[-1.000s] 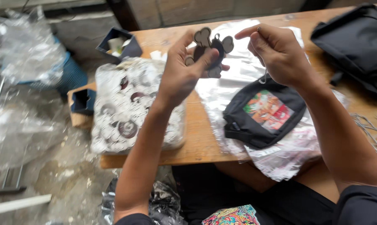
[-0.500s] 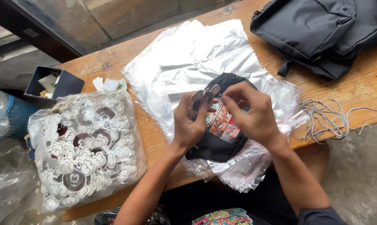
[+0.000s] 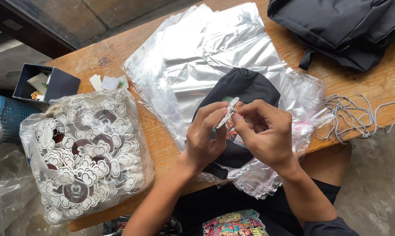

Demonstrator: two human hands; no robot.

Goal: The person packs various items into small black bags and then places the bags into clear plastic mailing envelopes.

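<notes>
Hands have dropped from a second ago, when they were raised high over the table with the tag held up; now they meet low at centre frame, right above the small black pouch [image 3: 237, 94]. Left hand [image 3: 206, 140] and right hand [image 3: 267, 135] are pressed close together, fingertips of both pinched on a thin white tag [image 3: 227, 114], seen edge-on and tilted. The pouch lies where it did half a second ago, on the stack of clear plastic sleeves [image 3: 215, 48] spread across the wooden table [image 3: 162, 153]. Its printed patch is mostly covered by the fingers, only a sliver of green and orange showing. Whether a chain runs from the tag is hard to make out behind the right hand. At lower left sits the clear bag of white cut-out tags [image 3: 88, 157], its lower corner cut by the frame; a bundle of ball chains [image 3: 355, 113] lies at the right edge, and a black backpack [image 3: 346, 26] is cropped at upper right.
</notes>
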